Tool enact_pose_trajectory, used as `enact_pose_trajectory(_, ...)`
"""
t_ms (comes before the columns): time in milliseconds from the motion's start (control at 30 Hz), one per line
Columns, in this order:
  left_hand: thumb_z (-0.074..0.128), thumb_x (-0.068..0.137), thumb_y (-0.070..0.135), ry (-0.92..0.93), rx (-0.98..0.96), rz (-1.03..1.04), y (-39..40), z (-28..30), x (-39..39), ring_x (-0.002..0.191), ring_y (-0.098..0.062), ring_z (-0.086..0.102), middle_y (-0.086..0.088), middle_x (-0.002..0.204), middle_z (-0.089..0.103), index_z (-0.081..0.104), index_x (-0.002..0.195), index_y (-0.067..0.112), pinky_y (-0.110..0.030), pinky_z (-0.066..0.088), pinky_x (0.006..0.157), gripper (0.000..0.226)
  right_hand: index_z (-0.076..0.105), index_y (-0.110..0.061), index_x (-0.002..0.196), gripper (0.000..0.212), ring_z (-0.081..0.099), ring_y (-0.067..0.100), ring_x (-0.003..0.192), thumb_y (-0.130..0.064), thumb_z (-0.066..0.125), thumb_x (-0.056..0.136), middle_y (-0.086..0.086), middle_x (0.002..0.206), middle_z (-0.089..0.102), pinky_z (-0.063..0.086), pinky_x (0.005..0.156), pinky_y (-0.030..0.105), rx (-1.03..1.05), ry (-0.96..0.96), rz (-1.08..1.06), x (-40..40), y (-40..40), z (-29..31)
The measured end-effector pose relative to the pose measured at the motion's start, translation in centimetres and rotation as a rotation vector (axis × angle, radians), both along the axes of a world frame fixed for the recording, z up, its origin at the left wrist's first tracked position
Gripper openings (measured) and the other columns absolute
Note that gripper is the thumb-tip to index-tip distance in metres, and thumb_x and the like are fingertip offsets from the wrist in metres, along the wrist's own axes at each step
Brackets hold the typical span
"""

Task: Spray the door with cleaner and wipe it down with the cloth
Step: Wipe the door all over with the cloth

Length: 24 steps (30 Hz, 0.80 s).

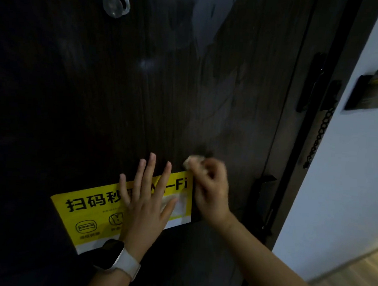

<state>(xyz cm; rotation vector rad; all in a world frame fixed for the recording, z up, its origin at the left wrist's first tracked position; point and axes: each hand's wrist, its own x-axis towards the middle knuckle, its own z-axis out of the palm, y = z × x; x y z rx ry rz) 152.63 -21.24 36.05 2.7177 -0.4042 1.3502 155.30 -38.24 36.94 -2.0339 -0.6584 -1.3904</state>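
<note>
Dark wood-grain fills most of the view: one door (pixel 124 99), its upper right part marked with pale wiping streaks, set against a white wall (pixel 347 174) at the right. One clear round peephole cover (pixel 116 4) sits near the top of the door, one black chain latch (pixel 320 128) hangs along its right edge, and one black handle (pixel 263 198) sits lower on that edge. One dark card holder (pixel 370 92) is mounted on the wall. One yellow Wi-Fi sticker (pixel 86 214) with black characters is stuck low on the door.

Two hands are in view. The left hand (pixel 146 204), a white-strapped watch (pixel 119 260) on its wrist, lies flat with fingers spread and straight, pressing on the sticker and the door just above it. The right hand (pixel 211 188) reaches in from the lower right with fingers curled, gripping one small bunched, light-coloured cloth (pixel 193 160) against the door just above the sticker's upper right corner.
</note>
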Motion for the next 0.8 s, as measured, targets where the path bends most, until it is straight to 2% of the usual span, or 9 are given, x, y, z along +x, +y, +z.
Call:
enact_pose_trajectory(100,0.043,0.092,0.047,-0.083,-0.028,-0.022,0.3,2.9,-0.2,0.151,-0.025,0.001,-0.007,0.163,0.002,0.018,0.153,0.027,-0.058,-0.003,0.117,0.069,0.066,-0.006,0.122,0.045,0.053,0.025,0.096,-0.027,0.031,0.103,0.008,0.112,0.045,0.049,0.077,0.033,-0.175,-0.009,0.034,0.0,-2.1,1.1)
enact_pose_trajectory(200,0.043,0.093,0.045,-0.148,-0.019,-0.046,0.5,7.4,0.5,0.151,-0.025,-0.004,-0.006,0.163,-0.004,0.014,0.154,0.026,-0.056,-0.009,0.118,0.07,0.065,-0.007,0.124,0.037,0.049,0.014,0.096,0.004,0.05,0.092,0.006,0.106,0.045,0.044,0.083,0.021,0.177,-0.049,-0.141,1.9,-5.2,6.5)
enact_pose_trajectory(300,0.045,0.095,0.044,-0.191,-0.003,-0.022,0.8,11.2,1.3,0.15,-0.024,-0.007,-0.008,0.163,-0.003,0.011,0.155,0.025,-0.053,-0.011,0.118,0.072,0.059,-0.007,0.13,0.047,0.044,0.005,0.094,0.011,0.05,0.086,0.007,0.106,0.042,0.039,0.086,0.014,0.389,-0.098,-0.162,3.1,-5.1,10.3)
enact_pose_trajectory(367,0.043,0.096,0.044,-0.186,-0.003,0.023,1.1,12.6,1.7,0.151,-0.024,-0.006,-0.009,0.163,-0.002,0.013,0.156,0.023,-0.054,-0.008,0.118,0.07,0.058,-0.006,0.132,0.049,0.049,0.012,0.101,0.006,0.046,0.086,0.01,0.111,0.046,0.045,0.089,0.024,0.252,-0.089,-0.07,2.6,-2.4,9.0)
enact_pose_trajectory(433,0.038,0.099,0.042,-0.195,0.016,0.069,1.3,13.1,1.9,0.151,-0.024,-0.005,-0.009,0.164,-0.001,0.014,0.156,0.021,-0.055,-0.004,0.118,0.066,0.055,-0.008,0.134,0.043,0.053,0.022,0.103,-0.002,0.043,0.093,0.012,0.118,0.049,0.05,0.085,0.036,-0.084,-0.082,0.03,1.3,0.1,5.7)
enact_pose_trajectory(500,0.036,0.1,0.039,-0.212,0.04,0.087,1.3,12.9,2.0,0.151,-0.024,-0.003,-0.009,0.164,0.0,0.014,0.156,0.021,-0.055,-0.002,0.118,0.063,0.052,-0.011,0.134,0.038,0.052,0.024,0.097,-0.014,0.042,0.098,0.009,0.117,0.047,0.05,0.076,0.036,-0.399,-0.085,0.065,0.5,0.4,3.2)
enact_pose_trajectory(567,0.036,0.1,0.038,-0.223,0.042,0.084,1.3,12.8,2.2,0.151,-0.025,-0.003,-0.008,0.164,-0.001,0.013,0.156,0.021,-0.055,-0.003,0.118,0.063,0.058,-0.013,0.13,0.035,0.053,0.023,0.095,-0.02,0.044,0.099,0.008,0.115,0.05,0.048,0.075,0.032,-0.47,-0.089,0.079,0.6,-1.4,4.0)
enact_pose_trajectory(667,0.037,0.1,0.038,-0.24,0.041,0.086,1.3,13.0,2.2,0.151,-0.025,-0.004,-0.008,0.164,-0.002,0.013,0.156,0.021,-0.054,-0.005,0.118,0.064,0.067,-0.01,0.118,0.033,0.05,0.012,0.099,-0.002,0.049,0.093,0.003,0.108,0.049,0.047,0.082,0.029,-0.119,-0.168,-0.042,1.7,-4.4,8.2)
enact_pose_trajectory(800,0.039,0.099,0.038,-0.253,0.028,0.08,1.2,12.9,2.2,0.151,-0.026,-0.001,-0.009,0.164,0.001,0.016,0.156,0.02,-0.053,-0.005,0.119,0.063,0.063,-0.009,0.127,0.041,0.047,0.011,0.095,0.006,0.054,0.089,0.007,0.106,0.042,0.044,0.083,0.022,0.372,-0.176,-0.178,3.8,-5.1,15.4)
